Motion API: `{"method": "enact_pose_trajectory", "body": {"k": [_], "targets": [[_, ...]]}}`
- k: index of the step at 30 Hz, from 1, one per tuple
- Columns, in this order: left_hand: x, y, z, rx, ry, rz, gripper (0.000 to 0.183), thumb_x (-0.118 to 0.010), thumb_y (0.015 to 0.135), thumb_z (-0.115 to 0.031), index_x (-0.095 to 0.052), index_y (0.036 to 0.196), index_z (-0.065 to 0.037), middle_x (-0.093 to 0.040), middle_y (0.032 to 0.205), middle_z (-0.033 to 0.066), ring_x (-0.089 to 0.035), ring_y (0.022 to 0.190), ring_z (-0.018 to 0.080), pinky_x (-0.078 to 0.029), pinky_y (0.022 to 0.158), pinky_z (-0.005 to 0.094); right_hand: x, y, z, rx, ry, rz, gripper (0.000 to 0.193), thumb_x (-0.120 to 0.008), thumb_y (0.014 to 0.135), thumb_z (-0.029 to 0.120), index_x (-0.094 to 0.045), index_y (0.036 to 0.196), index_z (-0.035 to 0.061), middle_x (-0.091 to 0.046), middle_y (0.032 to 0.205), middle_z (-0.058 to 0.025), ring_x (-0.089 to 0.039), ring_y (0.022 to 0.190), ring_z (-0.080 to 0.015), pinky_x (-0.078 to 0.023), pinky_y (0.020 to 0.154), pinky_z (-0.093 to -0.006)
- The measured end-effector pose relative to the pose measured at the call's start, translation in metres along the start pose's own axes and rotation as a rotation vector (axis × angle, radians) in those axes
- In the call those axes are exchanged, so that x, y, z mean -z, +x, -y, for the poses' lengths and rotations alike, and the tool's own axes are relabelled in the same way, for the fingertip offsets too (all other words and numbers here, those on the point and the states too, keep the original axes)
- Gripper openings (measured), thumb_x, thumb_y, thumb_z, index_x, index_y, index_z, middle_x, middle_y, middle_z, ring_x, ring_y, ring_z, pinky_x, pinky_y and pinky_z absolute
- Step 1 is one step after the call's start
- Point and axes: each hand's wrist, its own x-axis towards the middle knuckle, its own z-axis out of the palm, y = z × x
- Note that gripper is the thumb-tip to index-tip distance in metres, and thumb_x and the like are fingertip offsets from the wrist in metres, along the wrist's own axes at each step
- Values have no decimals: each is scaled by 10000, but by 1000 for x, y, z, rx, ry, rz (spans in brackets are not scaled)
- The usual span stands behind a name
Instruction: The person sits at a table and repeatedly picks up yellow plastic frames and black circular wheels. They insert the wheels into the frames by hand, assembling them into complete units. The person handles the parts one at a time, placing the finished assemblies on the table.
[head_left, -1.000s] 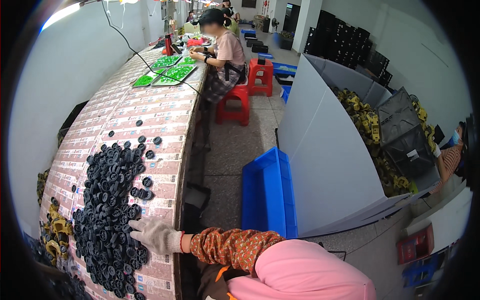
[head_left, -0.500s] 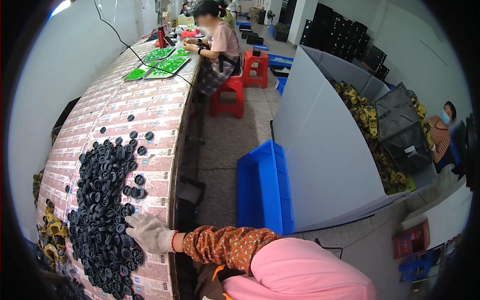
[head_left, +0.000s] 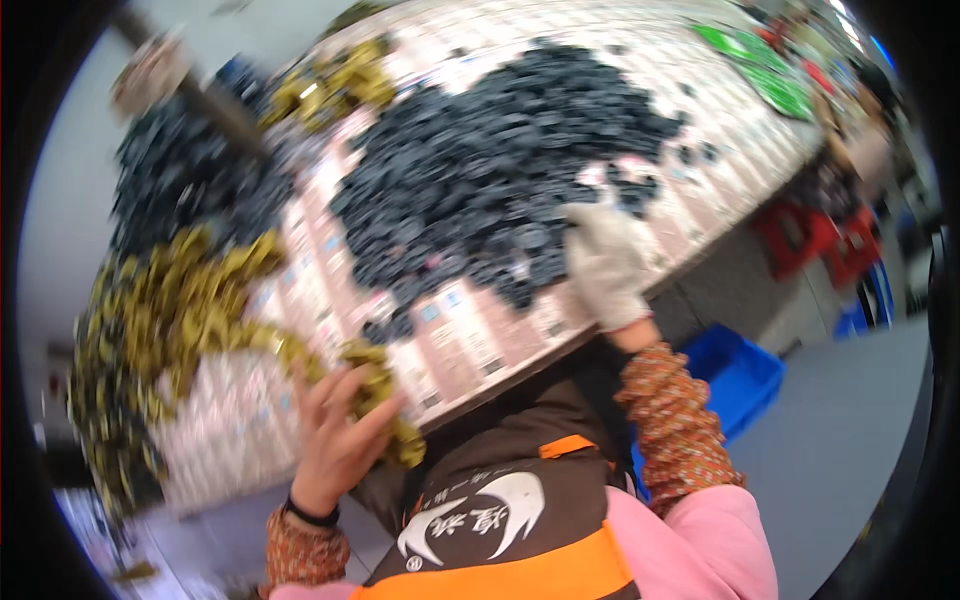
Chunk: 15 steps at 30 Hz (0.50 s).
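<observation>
My left hand (head_left: 340, 425), bare with a dark band at the wrist, has its fingers curled round a yellow plastic part (head_left: 402, 440) at the table's near edge. In a pale knitted glove, my right hand (head_left: 608, 268) is at the right edge of a big pile of small black plastic wheels (head_left: 480, 150). Motion smears its fingers, so whether they grip a wheel cannot be told. More yellow plastic parts (head_left: 190, 310) lie heaped to the left of my left hand.
A heap of dark parts (head_left: 190, 170) and further yellow parts (head_left: 345, 80) lie at the far left beside a post (head_left: 225, 115). Green pieces (head_left: 765, 75) sit on the table at the far right. A blue bin (head_left: 735, 375) and red stools (head_left: 795, 240) stand on the right.
The view has swung left toward the table. My left hand and the yellow parts near it have come into view. My right hand remains beside the black wheels.
</observation>
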Motion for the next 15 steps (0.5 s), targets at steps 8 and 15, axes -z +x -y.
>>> {"method": "enact_pose_trajectory", "body": {"k": [8,15], "targets": [[-29,-15,-13,237,-235,91,717,-756,707,-32,-679,1373,-287,-495,1500,119,-412,1442,400,-233,1252,639,13,7,-9,-89,-45,211,185,-694,946,101,-746,1123,77,-724,1055,-130,-665,1025,-316,-512,927,-435],[-35,-22,-1,269,-642,46,605,-740,889,-214,-573,1470,-211,-234,1693,225,-124,1599,490,-178,1271,578,4,18,9,-22,-278,343,256,-746,920,223,-745,1128,74,-708,1032,-176,-656,1005,-382,-505,907,-479]]}}
